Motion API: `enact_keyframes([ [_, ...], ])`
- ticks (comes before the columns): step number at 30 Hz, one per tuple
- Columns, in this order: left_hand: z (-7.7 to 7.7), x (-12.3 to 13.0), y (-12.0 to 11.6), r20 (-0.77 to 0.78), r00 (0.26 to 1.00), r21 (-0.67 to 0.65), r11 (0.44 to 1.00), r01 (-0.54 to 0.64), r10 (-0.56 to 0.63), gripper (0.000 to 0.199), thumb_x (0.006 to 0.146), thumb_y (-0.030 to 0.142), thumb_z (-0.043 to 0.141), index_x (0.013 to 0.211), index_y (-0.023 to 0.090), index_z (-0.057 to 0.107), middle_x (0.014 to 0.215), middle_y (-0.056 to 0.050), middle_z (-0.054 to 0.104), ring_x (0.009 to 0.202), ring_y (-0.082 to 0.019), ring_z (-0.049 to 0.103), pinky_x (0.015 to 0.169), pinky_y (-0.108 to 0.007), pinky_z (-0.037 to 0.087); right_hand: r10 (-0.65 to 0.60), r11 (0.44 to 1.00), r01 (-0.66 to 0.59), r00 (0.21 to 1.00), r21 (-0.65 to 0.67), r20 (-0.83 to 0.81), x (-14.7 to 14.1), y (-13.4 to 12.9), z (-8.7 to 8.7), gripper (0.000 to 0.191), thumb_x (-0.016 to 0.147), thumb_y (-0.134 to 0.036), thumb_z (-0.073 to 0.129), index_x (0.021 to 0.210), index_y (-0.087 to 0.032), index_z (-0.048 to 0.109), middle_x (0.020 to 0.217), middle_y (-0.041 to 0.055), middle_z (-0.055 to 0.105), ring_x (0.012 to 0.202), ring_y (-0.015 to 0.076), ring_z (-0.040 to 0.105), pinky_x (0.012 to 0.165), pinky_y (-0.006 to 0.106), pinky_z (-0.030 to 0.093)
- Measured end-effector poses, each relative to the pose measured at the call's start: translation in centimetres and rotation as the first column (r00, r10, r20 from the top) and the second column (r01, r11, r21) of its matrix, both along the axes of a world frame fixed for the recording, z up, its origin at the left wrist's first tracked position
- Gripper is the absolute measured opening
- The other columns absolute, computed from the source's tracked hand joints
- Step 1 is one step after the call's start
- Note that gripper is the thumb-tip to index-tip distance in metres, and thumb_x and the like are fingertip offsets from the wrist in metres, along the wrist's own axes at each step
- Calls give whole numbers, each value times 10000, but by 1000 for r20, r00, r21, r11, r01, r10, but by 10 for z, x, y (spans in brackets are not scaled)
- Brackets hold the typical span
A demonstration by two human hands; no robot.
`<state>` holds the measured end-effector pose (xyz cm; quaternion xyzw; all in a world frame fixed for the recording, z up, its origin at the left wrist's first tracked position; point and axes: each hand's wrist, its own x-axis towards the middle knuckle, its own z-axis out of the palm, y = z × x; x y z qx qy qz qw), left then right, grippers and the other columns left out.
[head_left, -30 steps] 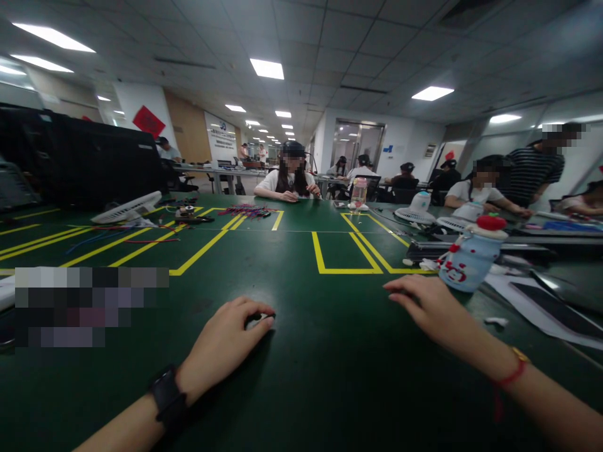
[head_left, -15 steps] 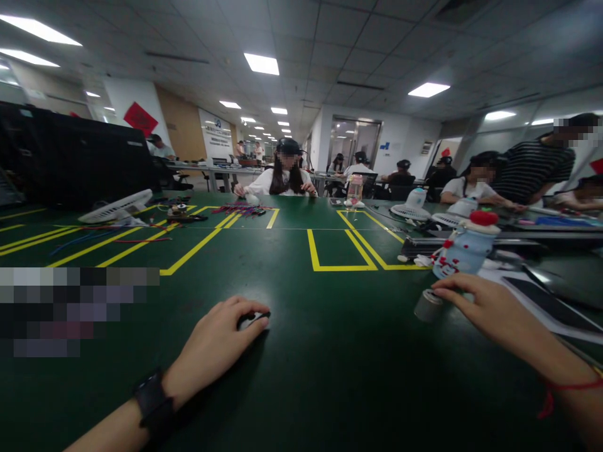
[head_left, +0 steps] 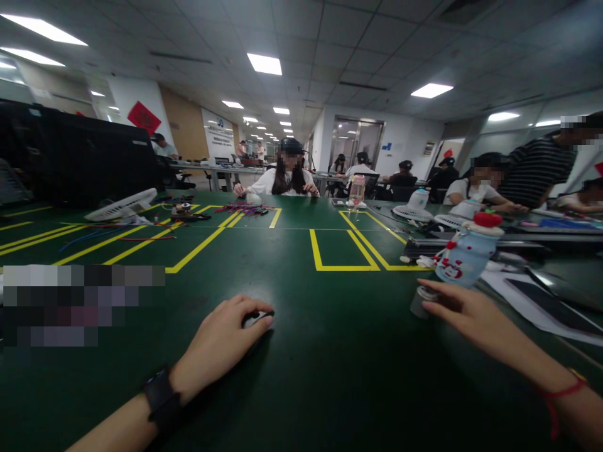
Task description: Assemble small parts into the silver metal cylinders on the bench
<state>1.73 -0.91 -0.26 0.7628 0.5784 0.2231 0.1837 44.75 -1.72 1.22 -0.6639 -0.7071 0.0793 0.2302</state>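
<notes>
Right hand (head_left: 466, 309) shifted leftward, touching grey cylinder (head_left: 418, 306); left hand (head_left: 228, 328) holds pale object (head_left: 251, 319).

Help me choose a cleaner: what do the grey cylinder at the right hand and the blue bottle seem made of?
Grey cylinder: probably dull metal, judging by its grey side and paler rim, though plastic is possible. Blue bottle: smooth, perhaps painted metal or plastic, going by its even colour and printed figure.
</notes>
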Motion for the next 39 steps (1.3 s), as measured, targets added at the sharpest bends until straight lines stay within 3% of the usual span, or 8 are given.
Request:
enact_keyframes([
  [3, 1, 1, -1, -5, 1000, 1, 1000, -6, 6, 359, 823, 496, 453, 1028, 286, 660, 1031, -44, 632, 943, -260, 569, 792, -373, 442, 153, 983, -147, 987, 109, -48, -60, 2, 8, 469, 815, -440, 504, 1246, -256, 511, 1188, 68, 584, 982, 213, 592, 838, 381, 491],
  [7, -1, 1, 0, 5, 1000, 11, 1000, -5, 5, 345, 826, 482, 456, 1014, 284, 667, 1026, -37, 643, 933, -252, 579, 786, -360, 449, 429, 899, -409, 894, 154, -131, -148, 9, 12, 429, 826, -363, 512, 1234, -231, 521, 1179, 64, 579, 1035, 183, 558, 918, 359, 446],
  [11, 2, 3, 0, 55, 998, 41, 999, -20, 18, 324, 838, 459, 460, 987, 262, 671, 994, -38, 651, 910, -236, 590, 780, -338, 455, 531, 845, -506, 829, 170, -175, -189, 16, -3, 414, 818, -298, 529, 1226, -230, 519, 1175, 59, 572, 1065, 167, 531, 950, 348, 415],
  [16, 19, 34, 4, 152, 984, 169, 983, 68, -94, 297, 861, 420, 465, 1041, 264, 643, 1029, -33, 616, 885, -202, 578, 754, -319, 456, 443, 895, -421, 810, 145, -384, -189, 19, -24, 654, 720, -302, 659, 1305, -224, 376, 1136, 60, 586, 1002, 160, 563, 898, 345, 447],
  [21, 32, 68, 14, 184, 964, 263, 955, 139, -191, 203, 847, 352, 527, 886, 248, 696, 916, -18, 604, 854, -175, 571, 757, -298, 438, 449, 881, -461, 741, 107, -499, -189, 19, -26, 561, 743, -254, 640, 1249, -225, 399, 1090, 44, 605, 978, 144, 579, 871, 327, 459],
  [27, 26, 61, 14, 288, 945, 258, 963, 77, -153, 216, 856, 348, 525, 849, 217, 696, 871, -18, 598, 826, -161, 573, 734, -278, 442, 478, 877, -452, 797, 160, -370, -183, 16, -25, 459, 741, -223, 615, 1179, -240, 479, 1098, 31, 589, 970, 144, 564, 871, 321, 449],
  [34, -7, 57, 18, 59, 978, 129, 973, 192, -201, 196, 818, 389, 567, 836, 285, 732, 908, -21, 643, 886, -210, 572, 800, -340, 422, 424, 903, -381, 861, 196, -280, -171, 14, -23, 431, 756, -282, 580, 1175, -234, 493, 1119, 42, 582, 977, 160, 561, 865, 321, 456],
  [39, 2, 50, 15, 155, 966, 92, 977, 193, -206, 294, 834, 430, 528, 1046, 288, 675, 1017, -32, 644, 941, -213, 573, 824, -336, 431, 229, 949, -186, 961, 254, -152, -109, 13, -16, 479, 777, -368, 543, 1230, -237, 461, 1182, 57, 565, 1041, 196, 552, 904, 356, 439],
])
